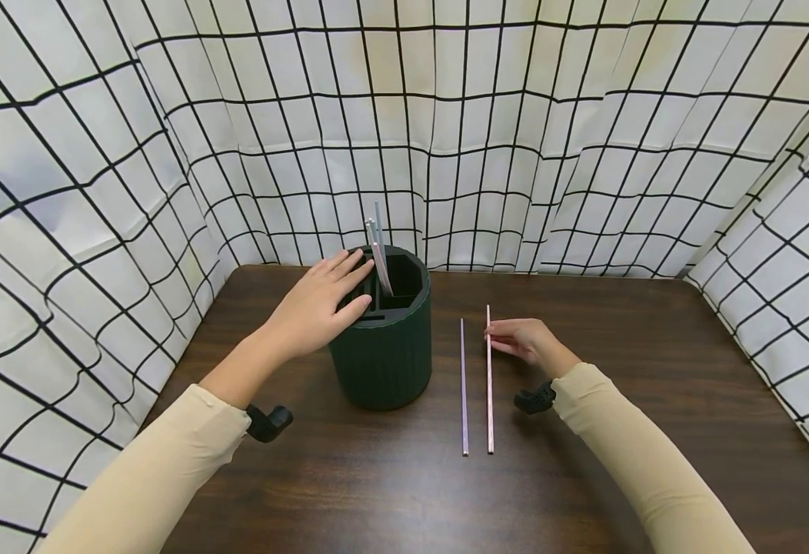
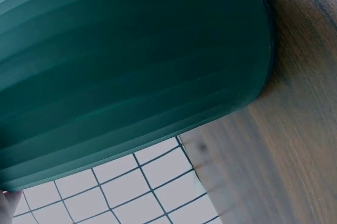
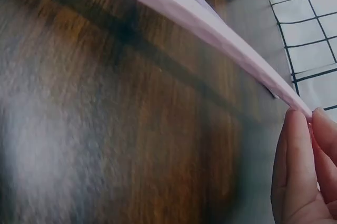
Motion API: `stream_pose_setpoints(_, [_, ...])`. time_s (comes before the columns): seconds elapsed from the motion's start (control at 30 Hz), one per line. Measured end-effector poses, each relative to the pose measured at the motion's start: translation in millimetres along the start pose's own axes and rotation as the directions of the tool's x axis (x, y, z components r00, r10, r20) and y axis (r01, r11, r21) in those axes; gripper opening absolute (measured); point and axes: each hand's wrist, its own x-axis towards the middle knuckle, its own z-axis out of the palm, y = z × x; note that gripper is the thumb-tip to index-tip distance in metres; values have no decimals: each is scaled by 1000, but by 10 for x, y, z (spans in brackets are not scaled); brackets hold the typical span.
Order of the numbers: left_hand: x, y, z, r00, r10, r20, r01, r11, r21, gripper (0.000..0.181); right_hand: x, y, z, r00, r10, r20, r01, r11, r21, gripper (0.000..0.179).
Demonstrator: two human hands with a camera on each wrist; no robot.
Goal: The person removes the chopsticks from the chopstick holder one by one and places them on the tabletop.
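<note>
One slim pink rod, centre-right, likely light and stiff, is aptly pinched near its upper end by the right hand; left hand, fingers extended, touches ribbed dark-green cylindrical holder.

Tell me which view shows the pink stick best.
The head view: it shows the pink stick from end to end. The right wrist view is closer but cuts it off at the frame's top; the left wrist view shows none of it.

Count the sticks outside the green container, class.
2: the pink stick, pinched by the right hand; the purple stick, on the table between that and the container. Other sticks, inside, are partly hidden.
</note>
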Motion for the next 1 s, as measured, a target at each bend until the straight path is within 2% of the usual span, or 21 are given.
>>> stream_pose_setpoints(0.13, [-1, 4, 4, 1000, 2, 2, -2, 1000, 2, 63, 23, 50, 36, 1000, 9, -13, -9, 1000, -12, 25])
stream_pose_setpoints(0.4, [5, 9, 10, 1000, 5, -5, -5, 1000, -3, 63, 94, 88, 101, 996, -4, -95, 0, 999, -37, 21])
stream_pose_setpoints(0.53, [-4, 12, 13, 1000, 3, -4, -3, 1000, -6, 62, 110, 90, 151, 988, -28, -150, 17, 997, -76, 19])
stream_pose_setpoints(0.77, [-6, -4, 12, 1000, 1, -4, -1, 1000, -7, 62, 98, 57, 219, 971, -59, -231, 11, 979, -203, 16])
stream_pose_setpoints(1.0, [-5, -5, 11, 1000, 4, -14, -4, 1000, -9, 62, 140, 55, 220, 964, -46, -263, -9, 978, -206, 11])
